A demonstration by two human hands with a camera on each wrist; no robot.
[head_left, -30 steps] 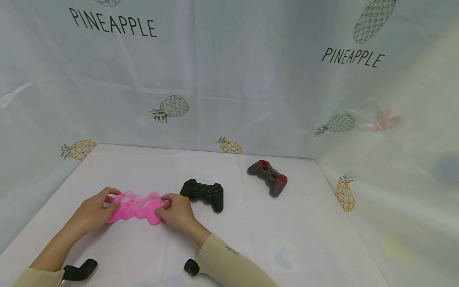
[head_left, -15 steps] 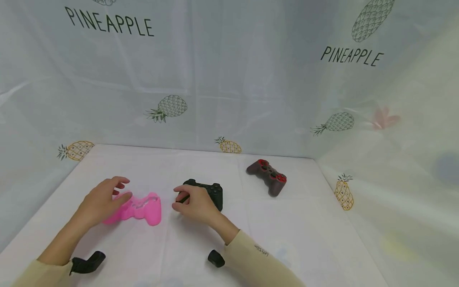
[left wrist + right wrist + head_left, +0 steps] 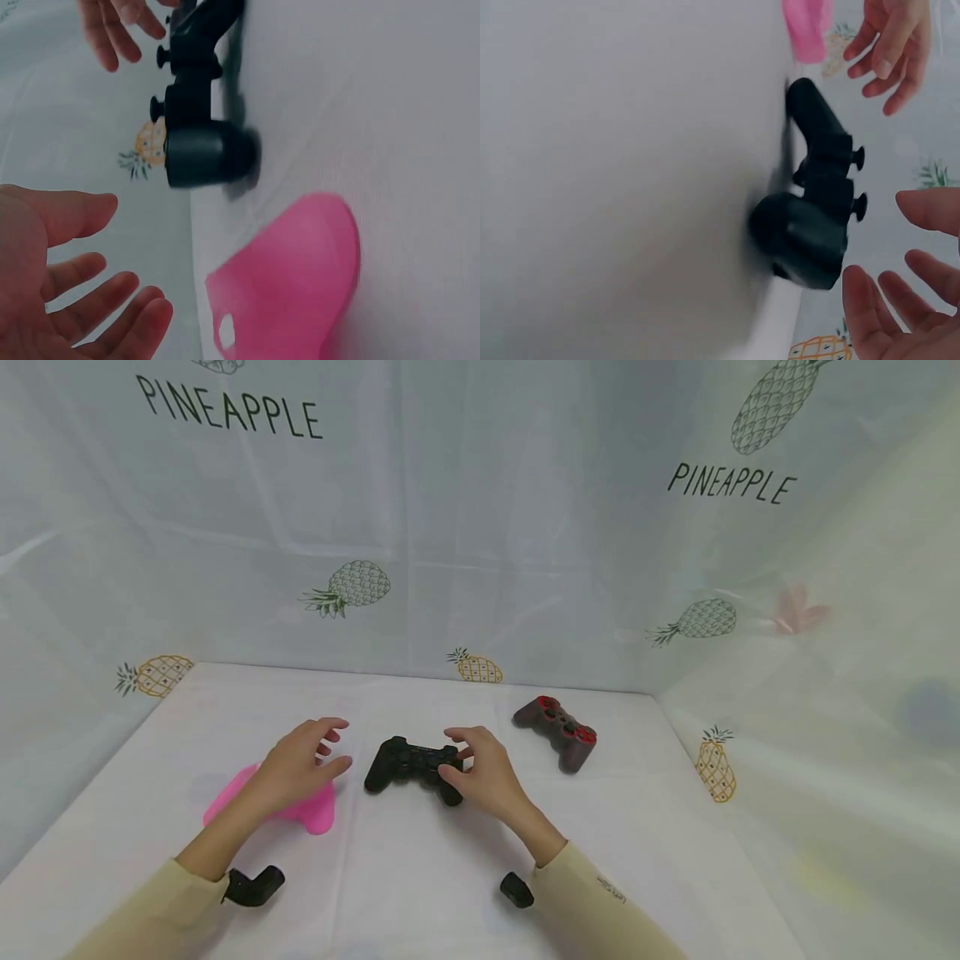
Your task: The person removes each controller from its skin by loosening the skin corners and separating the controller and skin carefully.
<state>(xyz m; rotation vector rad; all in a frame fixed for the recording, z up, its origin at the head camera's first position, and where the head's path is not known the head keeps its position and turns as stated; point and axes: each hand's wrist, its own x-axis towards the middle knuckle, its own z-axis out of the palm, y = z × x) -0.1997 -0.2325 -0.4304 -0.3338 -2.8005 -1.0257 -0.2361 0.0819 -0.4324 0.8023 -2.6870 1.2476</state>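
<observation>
A black game controller [image 3: 412, 762] lies on the white table, its two thumbsticks showing in both wrist views. My right hand [image 3: 486, 775] hovers at its right grip, fingers spread and holding nothing. To the left of the controller is my left hand [image 3: 296, 766], fingers relaxed and apart from it. Beneath that hand and forearm lies a pink silicone controller cover [image 3: 315, 811], partly hidden in the head view. The left wrist view shows one rounded end of the cover [image 3: 300, 270] and a hole in it.
A dark controller with red buttons [image 3: 558, 731] lies farther back on the right. The white table [image 3: 420, 885] meets a pineapple-print curtain [image 3: 525, 527] at its back edge. Black wrist-camera mounts [image 3: 255, 887] stick out from both sleeves.
Both hands have let go of the pink cover, which now lies on the table. They have moved right, the right hand to the black controller's right grip and the left over the cover.
</observation>
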